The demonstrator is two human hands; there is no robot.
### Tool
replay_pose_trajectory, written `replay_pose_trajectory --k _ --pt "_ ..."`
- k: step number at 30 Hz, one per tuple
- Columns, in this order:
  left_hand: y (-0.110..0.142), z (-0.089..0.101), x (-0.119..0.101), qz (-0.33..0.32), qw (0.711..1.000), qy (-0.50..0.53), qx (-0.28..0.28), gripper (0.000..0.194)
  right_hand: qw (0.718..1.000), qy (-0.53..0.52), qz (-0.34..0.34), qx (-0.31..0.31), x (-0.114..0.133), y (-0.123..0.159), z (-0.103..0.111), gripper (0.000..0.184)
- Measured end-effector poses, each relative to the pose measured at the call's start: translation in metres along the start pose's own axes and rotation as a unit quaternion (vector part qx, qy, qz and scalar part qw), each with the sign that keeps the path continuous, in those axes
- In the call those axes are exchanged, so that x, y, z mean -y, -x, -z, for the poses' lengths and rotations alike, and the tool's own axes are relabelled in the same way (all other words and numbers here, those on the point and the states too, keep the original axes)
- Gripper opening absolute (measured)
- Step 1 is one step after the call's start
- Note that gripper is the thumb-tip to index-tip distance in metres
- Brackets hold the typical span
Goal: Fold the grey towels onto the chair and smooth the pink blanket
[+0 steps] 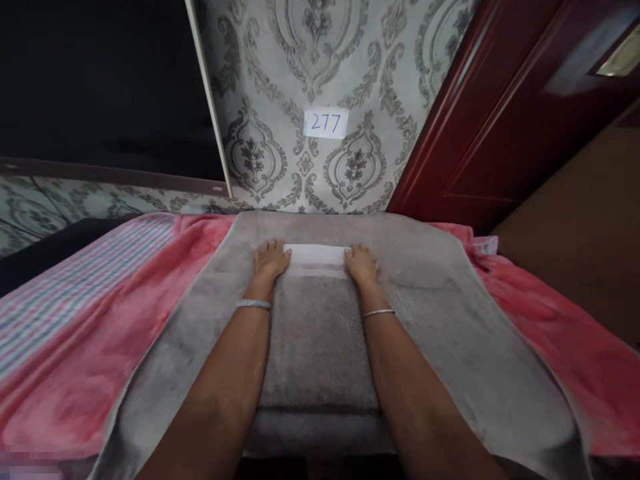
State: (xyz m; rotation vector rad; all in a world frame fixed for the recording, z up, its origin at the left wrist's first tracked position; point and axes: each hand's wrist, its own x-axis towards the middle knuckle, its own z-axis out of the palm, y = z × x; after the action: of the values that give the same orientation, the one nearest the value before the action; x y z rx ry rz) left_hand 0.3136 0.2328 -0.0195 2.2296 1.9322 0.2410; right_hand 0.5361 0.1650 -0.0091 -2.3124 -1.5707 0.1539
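My left hand and my right hand lie flat, palms down, on a grey terry towel. Their fingertips sit at the far part of the towel. A white band across the towel runs between my hands, and each hand touches one of its ends. Neither hand grips anything. A thin silver bangle circles each wrist, the left one and the right one.
The towel lies on a pink fleece blanket with a striped part at the left. Behind it stands a patterned wall bearing a paper label reading 277. A dark red door stands at the right, a black panel at the left.
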Motion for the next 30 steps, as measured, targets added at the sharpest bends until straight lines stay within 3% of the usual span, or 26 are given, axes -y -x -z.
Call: replay_pose_trajectory --k 3,6,10,15,18,21,24,30 --pt "0.002 0.002 -0.002 -0.001 1.000 0.005 -0.004 0.061 0.997 0.016 0.072 -0.019 0.014 0.031 0.006 0.056" --pt "0.004 0.003 -0.004 0.000 1.000 0.009 -0.009 0.061 0.988 0.037 0.147 0.019 0.018 0.067 -0.001 0.061" --pt "0.010 0.004 -0.011 0.000 1.000 0.006 -0.025 0.060 0.983 0.067 0.165 0.048 0.012 0.094 -0.013 0.062" --pt "0.038 0.018 -0.015 0.004 0.998 -0.020 -0.058 0.066 0.983 0.068 0.166 0.042 0.009 0.093 -0.013 0.062" --pt "0.079 0.021 -0.006 -0.092 0.993 -0.058 -0.037 0.068 0.983 0.064 0.167 0.040 0.009 0.093 -0.012 0.062" --pt "0.127 0.013 0.008 -0.190 0.979 -0.075 -0.001 0.069 0.983 0.058 0.172 0.041 0.007 0.093 -0.013 0.062" --pt "0.161 0.000 0.021 -0.201 0.978 -0.061 0.016 0.066 0.982 0.054 0.173 0.049 0.005 0.091 -0.013 0.063" --pt "0.166 -0.012 0.028 -0.195 0.980 -0.037 0.009 0.063 0.976 0.037 0.196 0.086 -0.020 0.093 -0.008 0.065"
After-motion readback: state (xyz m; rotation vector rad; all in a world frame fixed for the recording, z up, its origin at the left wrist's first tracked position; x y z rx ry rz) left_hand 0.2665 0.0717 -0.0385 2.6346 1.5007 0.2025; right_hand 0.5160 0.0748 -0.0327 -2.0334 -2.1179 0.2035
